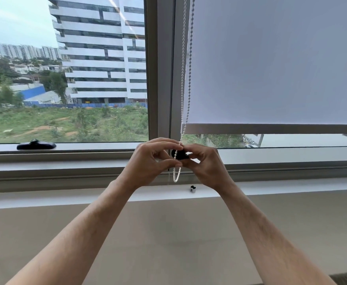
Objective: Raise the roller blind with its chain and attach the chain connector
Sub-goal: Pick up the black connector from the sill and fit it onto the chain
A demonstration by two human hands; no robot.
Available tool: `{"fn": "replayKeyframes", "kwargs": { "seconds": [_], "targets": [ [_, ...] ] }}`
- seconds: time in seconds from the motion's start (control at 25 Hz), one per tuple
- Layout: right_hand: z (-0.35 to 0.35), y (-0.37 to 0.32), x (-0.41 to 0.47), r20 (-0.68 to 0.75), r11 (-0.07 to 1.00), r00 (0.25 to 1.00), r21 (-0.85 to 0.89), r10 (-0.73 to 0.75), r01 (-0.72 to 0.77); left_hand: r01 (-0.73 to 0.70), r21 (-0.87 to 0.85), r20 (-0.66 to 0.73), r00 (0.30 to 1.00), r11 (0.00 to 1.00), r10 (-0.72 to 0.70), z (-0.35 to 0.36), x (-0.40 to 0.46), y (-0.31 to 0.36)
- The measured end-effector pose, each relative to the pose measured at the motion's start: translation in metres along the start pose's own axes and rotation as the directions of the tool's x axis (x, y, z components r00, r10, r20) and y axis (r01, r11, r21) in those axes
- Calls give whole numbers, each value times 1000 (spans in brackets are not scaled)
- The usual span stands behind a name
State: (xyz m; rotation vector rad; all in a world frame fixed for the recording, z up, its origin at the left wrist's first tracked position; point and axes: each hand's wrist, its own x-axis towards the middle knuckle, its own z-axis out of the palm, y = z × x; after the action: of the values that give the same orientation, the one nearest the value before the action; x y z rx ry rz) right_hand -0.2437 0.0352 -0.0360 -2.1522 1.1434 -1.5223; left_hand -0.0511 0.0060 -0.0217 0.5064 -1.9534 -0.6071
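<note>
Left hand: the left hand (151, 161) sits at the centre of the frame, fingers curled, thumb and fingertips pinching the bead chain (182, 95) against a small black connector (179, 154).
Right hand: the right hand (206, 163) meets it from the right, fingers curled round the same black connector, touching the left hand's fingertips.
Chain: white beads, two strands running down from the top centre of the frame along the blind's left edge into the hands; a short loop hangs out below the fingers, in front of the window frame (162, 79).
Connector: black, mostly hidden between the fingers; whether it is clipped shut on the chain I cannot tell.
Roller blind: the roller blind (275, 62) fills the upper right, its bottom bar (271, 128) just above the hands, with a strip of glass showing beneath it.
Sill: a small metal clip (192, 189) stands on the sill (65, 199), just below and between the wrists.
Left pane: uncovered, with a black window handle (36, 145) at its lower edge, at the left of the frame.
</note>
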Motion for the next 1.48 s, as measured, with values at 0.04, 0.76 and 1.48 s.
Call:
{"fn": "replayKeyframes", "kwargs": {
  "seconds": [0.04, 0.76, 1.48],
  "targets": [
    [0, 0, 0, 2, 1000, 1000, 18, 2, -2, -2, 20, -4, 1000, 1000, 2, -1, 0, 0],
    [1, 8, -3, 42, 888, 990, 438, 133, -138, 63, -123, 79, 995, 990, -54, 6, 4, -11],
    [20, 152, -49, -295, 783, 747, 6, 595, -621, 107, -268, -64, 990, 958, -128, 15, 9, -30]
  ]
}}
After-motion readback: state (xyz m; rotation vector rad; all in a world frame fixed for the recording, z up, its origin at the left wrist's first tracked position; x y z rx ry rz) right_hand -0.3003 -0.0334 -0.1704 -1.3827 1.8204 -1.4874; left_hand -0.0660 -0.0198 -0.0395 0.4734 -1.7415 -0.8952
